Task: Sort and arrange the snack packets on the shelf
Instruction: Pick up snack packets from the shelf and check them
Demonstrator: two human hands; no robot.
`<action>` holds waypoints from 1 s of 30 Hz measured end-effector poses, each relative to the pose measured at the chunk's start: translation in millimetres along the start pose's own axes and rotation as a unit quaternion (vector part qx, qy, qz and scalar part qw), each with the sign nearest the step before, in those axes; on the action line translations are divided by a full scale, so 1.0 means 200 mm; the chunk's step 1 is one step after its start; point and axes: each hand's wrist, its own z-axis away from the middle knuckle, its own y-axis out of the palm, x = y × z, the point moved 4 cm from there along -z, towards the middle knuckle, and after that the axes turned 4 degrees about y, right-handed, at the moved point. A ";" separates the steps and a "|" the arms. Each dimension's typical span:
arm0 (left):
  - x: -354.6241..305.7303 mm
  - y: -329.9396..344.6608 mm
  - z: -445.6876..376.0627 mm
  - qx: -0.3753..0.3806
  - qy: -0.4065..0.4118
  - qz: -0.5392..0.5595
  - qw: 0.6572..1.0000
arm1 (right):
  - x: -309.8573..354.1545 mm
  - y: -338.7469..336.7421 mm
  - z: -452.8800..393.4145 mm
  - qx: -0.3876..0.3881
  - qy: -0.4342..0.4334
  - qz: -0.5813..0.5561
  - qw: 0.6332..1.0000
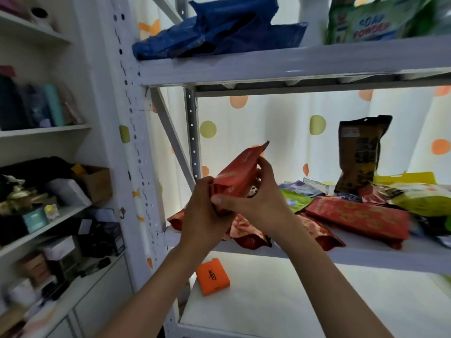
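Note:
Both hands hold one red snack packet [238, 174] tilted up above the left end of the white shelf [353, 258]. My left hand [203, 215] grips its lower end. My right hand [256, 198] wraps its right side, thumb across the bottom. More red packets [358, 217] lie flat on the shelf, with green packets [296, 200] and yellow packets [419, 198] mixed in at the right. A dark brown packet [360, 154] stands upright at the back.
A blue bag [219, 30] and a green soap powder bag [375, 20] lie on the shelf above. An orange box [213, 276] sits on the lower shelf. A cluttered white shelf unit [48, 211] stands at the left.

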 end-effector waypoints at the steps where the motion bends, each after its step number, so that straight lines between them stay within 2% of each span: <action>1: -0.02 -0.01 0.04 0.008 0.009 0.012 1.000 | 0.02 0.00 0.05 -0.001 0.001 0.004 1.000; 5: -0.10 -0.11 0.18 0.059 0.016 0.067 0.996 | 0.09 0.00 0.23 -0.010 -0.008 0.006 1.000; 9: -0.16 -0.26 0.33 0.177 0.034 0.157 0.971 | 0.12 0.04 0.45 0.016 -0.005 -0.040 0.999; 14: -0.12 -0.50 0.59 0.264 -0.011 0.211 0.941 | 0.11 0.21 0.70 0.046 0.014 -0.076 0.996; 17: -0.10 -0.64 0.76 0.267 -0.036 0.267 0.925 | 0.06 0.31 0.83 0.050 0.033 -0.078 0.995; 22: -0.06 -0.73 1.00 0.266 -0.082 0.294 0.914 | -0.03 0.49 1.03 0.023 0.082 -0.135 0.987; 26: -0.04 -0.76 1.15 0.223 -0.160 0.300 0.913 | -0.14 0.62 1.20 -0.039 0.147 -0.170 0.974; 30: 0.00 -0.77 1.31 0.149 -0.268 0.339 0.890 | -0.28 0.74 1.45 -0.033 0.207 -0.171 0.963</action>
